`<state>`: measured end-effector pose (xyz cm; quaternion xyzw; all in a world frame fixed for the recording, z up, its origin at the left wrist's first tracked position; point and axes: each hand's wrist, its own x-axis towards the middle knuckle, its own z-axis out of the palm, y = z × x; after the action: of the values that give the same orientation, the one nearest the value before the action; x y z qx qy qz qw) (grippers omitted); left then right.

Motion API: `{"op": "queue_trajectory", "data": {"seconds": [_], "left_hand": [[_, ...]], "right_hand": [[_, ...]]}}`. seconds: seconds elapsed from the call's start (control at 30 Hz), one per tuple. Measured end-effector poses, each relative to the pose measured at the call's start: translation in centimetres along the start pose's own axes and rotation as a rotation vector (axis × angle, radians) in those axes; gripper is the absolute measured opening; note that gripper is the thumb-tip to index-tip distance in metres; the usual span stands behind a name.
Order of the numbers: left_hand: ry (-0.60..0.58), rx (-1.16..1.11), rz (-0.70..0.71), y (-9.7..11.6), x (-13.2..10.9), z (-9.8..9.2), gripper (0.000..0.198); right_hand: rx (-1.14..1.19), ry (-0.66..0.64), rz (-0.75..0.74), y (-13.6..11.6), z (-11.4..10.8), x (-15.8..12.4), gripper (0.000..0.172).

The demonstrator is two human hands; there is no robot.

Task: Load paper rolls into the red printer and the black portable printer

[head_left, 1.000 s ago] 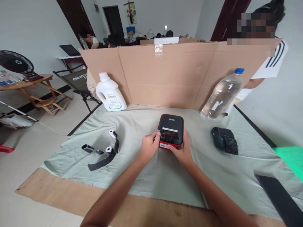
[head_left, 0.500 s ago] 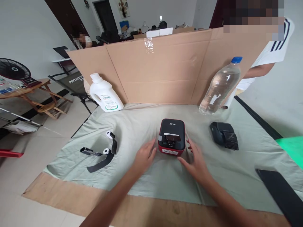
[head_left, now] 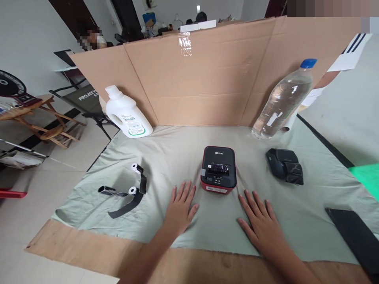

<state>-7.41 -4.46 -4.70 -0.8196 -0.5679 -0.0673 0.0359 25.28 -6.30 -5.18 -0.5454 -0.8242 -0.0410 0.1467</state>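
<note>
A compact black-and-red device [head_left: 218,173], box-shaped with rounded corners and much like a small label printer, stands on the pale green cloth [head_left: 213,221]. A dark glossy patch, a grey strip and small markings show on its top. My left hand [head_left: 181,211] lies flat on the cloth, in front and left of the device, with fingers spread. To the right and in front of it, my right hand [head_left: 262,223] also rests palm down, fingers apart. Both hands are open, hold nothing and are clear of the device.
Left on the cloth lie small rolls with black strips [head_left: 132,193]. A white detergent bottle [head_left: 127,114] and a water bottle [head_left: 284,102] stand against the cardboard panel [head_left: 201,79]. A black gadget [head_left: 284,166] and a dark flat slab [head_left: 355,236] lie right. A person's sleeve [head_left: 355,49] shows behind.
Both hands have drawn back from the sides of the device and now lie flat on the cloth, nearer to me. The view has shifted slightly. The device's top patch now shows a shiny pattern.
</note>
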Motion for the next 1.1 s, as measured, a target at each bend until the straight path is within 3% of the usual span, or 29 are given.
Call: {"op": "queue_trajectory", "data": {"seconds": [0.13,0.27,0.4,0.47,0.57,0.67,0.9,1.1], "left_hand": [[-0.019,-0.095,-0.02,-0.2,-0.3,0.1,0.061],[0.02,-0.462,-0.143,-0.3,0.5,-1.2,0.058],[0.143,-1.131,-0.413,0.4,5.0,-3.8,0.048],[0.13,-1.475,-0.438,1.0,8.2,-4.5,0.05],[0.1,-1.754,-0.425,1.6,11.9,-4.6,0.066],[0.098,-1.905,-0.449,1.7,13.3,-4.1,0.07],[0.086,-2.009,-0.507,1.3,13.3,-3.0,0.073],[0.115,-1.989,-0.502,1.6,13.4,-2.7,0.074]], "right_hand": [[-0.01,-0.001,-0.003,0.0,-0.2,-1.0,0.079],[0.099,-0.042,0.049,0.4,-1.1,0.2,0.077],[0.483,-0.026,0.212,1.1,-2.5,6.1,0.074],[0.739,0.038,0.309,1.2,-2.7,9.9,0.072],[1.091,0.101,0.447,0.7,-2.0,14.7,0.07],[1.23,0.101,0.499,0.0,-1.1,16.9,0.07],[1.26,0.113,0.389,0.4,-0.3,16.8,0.074],[1.155,0.125,0.275,0.8,-1.3,17.8,0.042]]}}
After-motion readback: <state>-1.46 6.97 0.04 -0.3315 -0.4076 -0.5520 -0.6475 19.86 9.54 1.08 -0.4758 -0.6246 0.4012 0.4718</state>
